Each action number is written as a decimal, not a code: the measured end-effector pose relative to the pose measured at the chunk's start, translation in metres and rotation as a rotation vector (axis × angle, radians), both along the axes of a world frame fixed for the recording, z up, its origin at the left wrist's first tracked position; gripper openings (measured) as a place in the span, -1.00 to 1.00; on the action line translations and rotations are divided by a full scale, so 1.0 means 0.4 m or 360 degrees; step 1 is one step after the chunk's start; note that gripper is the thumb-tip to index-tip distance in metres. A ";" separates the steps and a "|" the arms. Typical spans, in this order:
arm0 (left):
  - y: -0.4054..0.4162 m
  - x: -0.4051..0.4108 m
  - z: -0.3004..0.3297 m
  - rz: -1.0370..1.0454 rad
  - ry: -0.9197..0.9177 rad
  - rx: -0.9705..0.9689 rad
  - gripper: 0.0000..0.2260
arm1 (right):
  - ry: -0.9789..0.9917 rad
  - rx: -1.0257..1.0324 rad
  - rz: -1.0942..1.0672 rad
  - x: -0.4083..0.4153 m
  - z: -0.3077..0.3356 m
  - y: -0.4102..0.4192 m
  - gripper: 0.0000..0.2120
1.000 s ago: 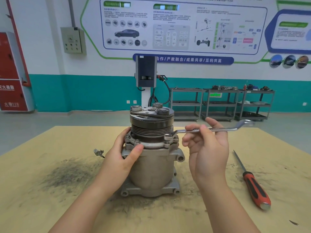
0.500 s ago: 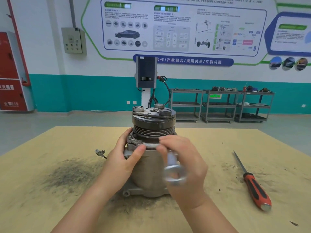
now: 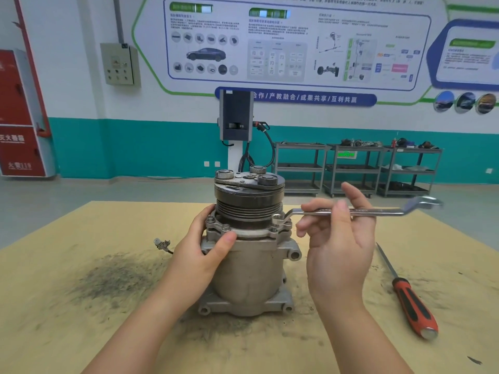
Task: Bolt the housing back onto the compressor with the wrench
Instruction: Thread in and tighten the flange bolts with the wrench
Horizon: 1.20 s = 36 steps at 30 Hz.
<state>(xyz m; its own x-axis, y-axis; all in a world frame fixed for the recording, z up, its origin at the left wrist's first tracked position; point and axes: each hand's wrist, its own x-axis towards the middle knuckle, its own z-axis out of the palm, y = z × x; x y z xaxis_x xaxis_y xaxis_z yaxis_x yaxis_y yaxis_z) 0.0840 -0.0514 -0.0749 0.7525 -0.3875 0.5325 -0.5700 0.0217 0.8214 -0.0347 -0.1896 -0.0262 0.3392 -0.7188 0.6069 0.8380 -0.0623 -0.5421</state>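
At frame centre, the compressor (image 3: 249, 268) is being kept upright on the table (image 3: 54, 306), its housing (image 3: 244, 230) being clasped by the left hand (image 3: 201, 255), thumb curled across the front flange. To the right, the wrench (image 3: 359, 211) is being pinched lightly by the right hand (image 3: 339, 238), remaining fingers loosely spread; its ring end is being seated on a flange bolt (image 3: 277, 220).

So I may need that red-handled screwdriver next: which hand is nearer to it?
Right. The right hand pinches the wrench just left of the screwdriver; the left hand grips the compressor, farther away.
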 end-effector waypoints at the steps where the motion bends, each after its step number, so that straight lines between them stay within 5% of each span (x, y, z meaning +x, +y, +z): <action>1: 0.000 -0.001 0.000 -0.0006 -0.0001 0.0001 -0.34 | 0.0036 0.0106 0.0095 0.003 0.002 -0.008 -0.79; 12: -0.001 -0.003 0.002 0.0029 -0.0002 0.0034 -0.33 | 0.0267 0.0238 0.0627 0.012 0.014 -0.076 -0.84; 15: 0.000 -0.001 0.002 0.0016 -0.0006 0.0038 -0.32 | 0.0132 -0.0021 0.0195 0.019 -0.007 -0.043 -0.84; 20: -0.002 0.001 0.001 0.0006 0.0002 0.0027 -0.38 | -0.0107 -0.0956 -0.0608 0.026 -0.054 0.021 -0.87; 25: -0.002 0.014 -0.001 0.0006 -0.0015 0.0055 -0.46 | -0.0015 -0.1391 -0.0865 0.034 -0.076 0.053 -0.95; 28: -0.003 0.021 -0.005 0.0013 -0.0022 0.0051 -0.42 | 0.0062 -0.1461 -0.0851 0.032 -0.072 0.065 -0.84; 31: -0.003 0.015 -0.008 0.0028 -0.0025 0.0056 -0.42 | -0.0028 -0.1263 -0.0713 0.013 -0.045 0.055 -0.83; 36: -0.003 0.001 0.001 0.0034 0.0007 0.0048 -0.37 | 0.0032 -0.0139 -0.0062 -0.005 0.000 0.016 -0.83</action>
